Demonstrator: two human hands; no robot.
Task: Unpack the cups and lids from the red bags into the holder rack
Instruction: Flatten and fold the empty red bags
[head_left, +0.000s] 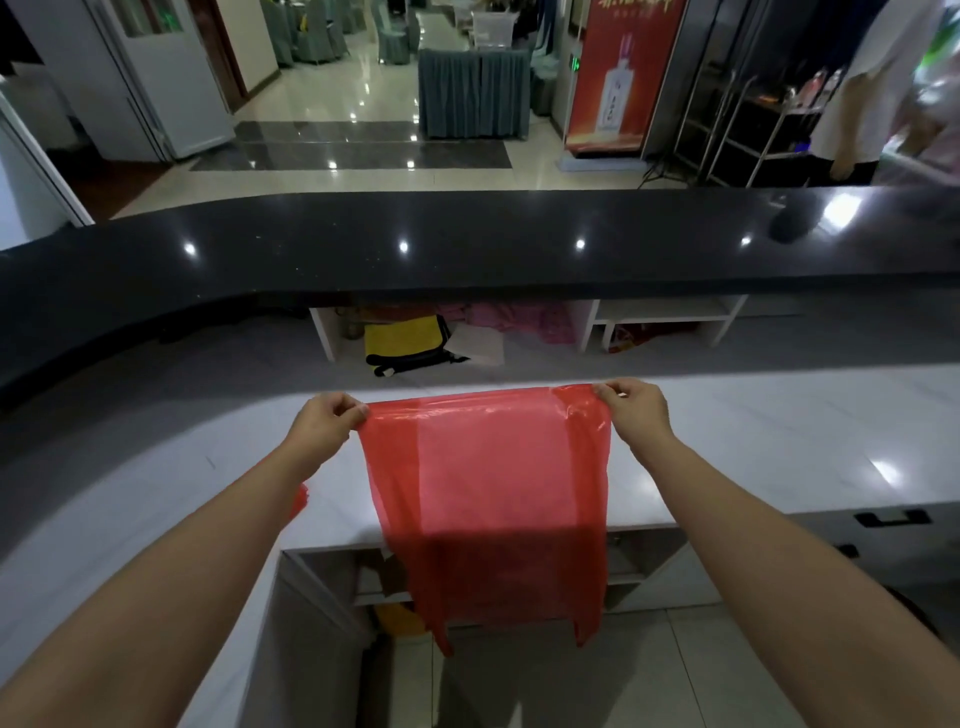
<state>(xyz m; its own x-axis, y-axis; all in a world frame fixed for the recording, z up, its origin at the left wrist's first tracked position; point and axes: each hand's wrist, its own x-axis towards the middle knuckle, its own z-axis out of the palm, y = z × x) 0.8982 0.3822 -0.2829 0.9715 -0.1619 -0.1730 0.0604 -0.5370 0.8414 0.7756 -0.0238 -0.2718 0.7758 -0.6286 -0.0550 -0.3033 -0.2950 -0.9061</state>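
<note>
Now holding one red bag spread flat between both hands, above the near edge of the white counter. Left hand pinching one top corner, fingers curled round the film; right hand pinching the other top corner in the same way. Stretched straight from hand to hand along its top edge, so lying across the body; hanging down from both hands along its long axis, toward the floor, with two handle loops at the low end. Looks limp and flat, probably emptied; no cups, no lids and no holder rack visible. Both hands equally near, each touching its own corner, so neither has to reach. Next move probably folding or laying the bag down on the counter just below the hands. A second scrap of red beside the left forearm, mostly hidden.
</note>
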